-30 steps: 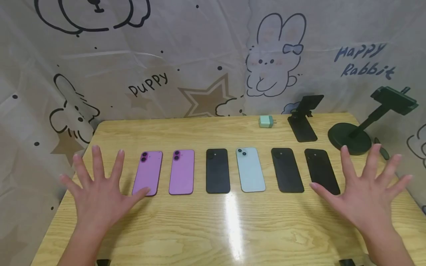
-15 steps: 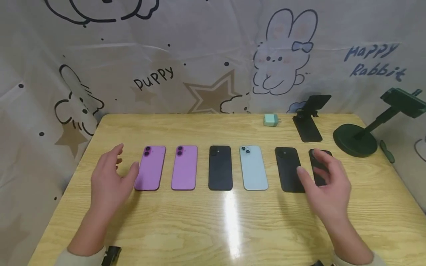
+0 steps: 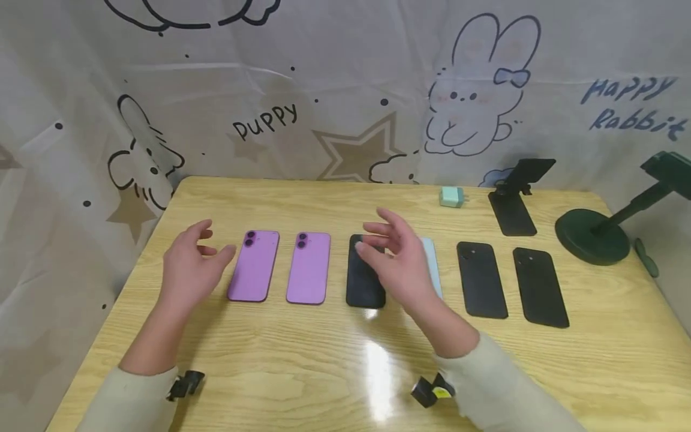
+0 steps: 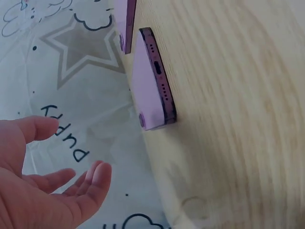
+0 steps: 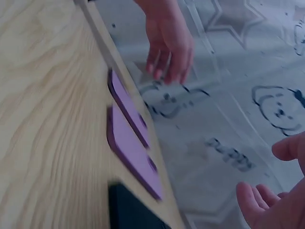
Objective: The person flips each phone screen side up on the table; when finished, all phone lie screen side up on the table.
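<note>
A purple phone, a second purple phone, a black phone, a pale blue phone, another black phone and a last black phone lie in a row, backs up, on the wooden table. The left hand hangs just beside the first purple phone, fingers loosely bent, thumb apart, holding nothing. The right hand, equally relaxed and holding nothing, hovers over the black phone and hides much of the pale blue one; the right wrist view shows the gap between its thumb and fingers. Only the left wrist view shows the charging port in the first purple phone's bottom edge. Only the head view takes in the charger, the black stand and the dark green stand behind the row
</note>
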`<state>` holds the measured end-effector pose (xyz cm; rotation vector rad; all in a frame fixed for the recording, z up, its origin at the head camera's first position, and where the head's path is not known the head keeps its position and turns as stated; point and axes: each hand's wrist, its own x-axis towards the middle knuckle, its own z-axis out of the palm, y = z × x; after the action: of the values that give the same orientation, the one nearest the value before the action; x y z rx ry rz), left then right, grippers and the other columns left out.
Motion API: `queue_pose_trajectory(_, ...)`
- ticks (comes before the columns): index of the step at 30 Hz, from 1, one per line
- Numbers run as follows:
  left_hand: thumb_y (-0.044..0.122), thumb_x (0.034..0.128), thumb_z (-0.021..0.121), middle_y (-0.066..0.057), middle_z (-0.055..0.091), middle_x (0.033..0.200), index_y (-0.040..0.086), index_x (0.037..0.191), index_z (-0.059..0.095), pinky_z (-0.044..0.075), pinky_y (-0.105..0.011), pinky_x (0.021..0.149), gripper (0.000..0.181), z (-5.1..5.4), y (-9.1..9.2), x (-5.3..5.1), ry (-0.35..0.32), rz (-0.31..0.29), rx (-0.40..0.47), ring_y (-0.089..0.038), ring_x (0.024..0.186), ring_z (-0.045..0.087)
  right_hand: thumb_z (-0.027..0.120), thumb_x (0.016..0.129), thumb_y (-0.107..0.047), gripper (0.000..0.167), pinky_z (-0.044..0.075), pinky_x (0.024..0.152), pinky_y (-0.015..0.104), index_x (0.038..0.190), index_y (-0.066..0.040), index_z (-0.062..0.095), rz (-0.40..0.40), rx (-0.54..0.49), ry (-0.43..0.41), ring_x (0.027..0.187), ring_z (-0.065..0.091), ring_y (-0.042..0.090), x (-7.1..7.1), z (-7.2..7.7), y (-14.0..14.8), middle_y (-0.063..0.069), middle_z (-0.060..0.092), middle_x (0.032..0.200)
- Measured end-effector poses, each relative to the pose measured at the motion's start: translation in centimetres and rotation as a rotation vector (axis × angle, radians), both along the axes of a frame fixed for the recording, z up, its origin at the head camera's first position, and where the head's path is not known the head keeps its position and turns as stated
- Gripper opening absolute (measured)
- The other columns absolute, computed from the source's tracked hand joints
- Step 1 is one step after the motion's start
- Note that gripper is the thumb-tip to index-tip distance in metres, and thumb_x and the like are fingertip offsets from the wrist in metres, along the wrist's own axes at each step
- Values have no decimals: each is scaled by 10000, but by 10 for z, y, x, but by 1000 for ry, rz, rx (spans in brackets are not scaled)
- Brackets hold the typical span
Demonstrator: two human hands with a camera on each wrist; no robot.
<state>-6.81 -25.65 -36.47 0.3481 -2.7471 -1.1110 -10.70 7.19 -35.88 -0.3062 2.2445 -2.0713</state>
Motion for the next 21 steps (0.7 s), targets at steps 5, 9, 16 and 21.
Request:
queue_pose_trajectory(5,281,965,656,-269,490,1383,-55,1516,324,516,-474,794,725,-6,-9,-8,-137,-20,50,-407,1130,559,716,921,-103,662,521,902,364,1507,-90,408,130,28,-162,1104,628,195,-11,-6,-56,79,626,1296)
queue_pose_trajectory(9,302,959,656,-274,464,1402,-56,1530,283,487,-520,901,771,-13,-10,-15,-243,-23,91,-448,1237,487,714,916,-135,671,531,872,343,1502,-49,398,223,79,-246,1092,628,197,-14,-13,-94,105,601,1322)
queue_pose_trajectory(16,288,935,690,-292,473,1391,-79,1499,327,477,-484,927,765,-25,-9,-22,-314,-19,95,-437,1241,472,712,932,-249,785,451,994,363,1567,-70,288,329,239,-307,1283,503,206,-8,-24,-137,63,490,1461)
queue_pose_trajectory(21,239,926,684,-317,506,1354,-109,1461,375,428,-525,991,710,-33,-11,-24,-289,-32,63,-450,1252,480,707,913,-204,843,319,1111,362,1573,-5,221,295,311,-264,1384,384,238,-3,-31,-155,149,391,1538)
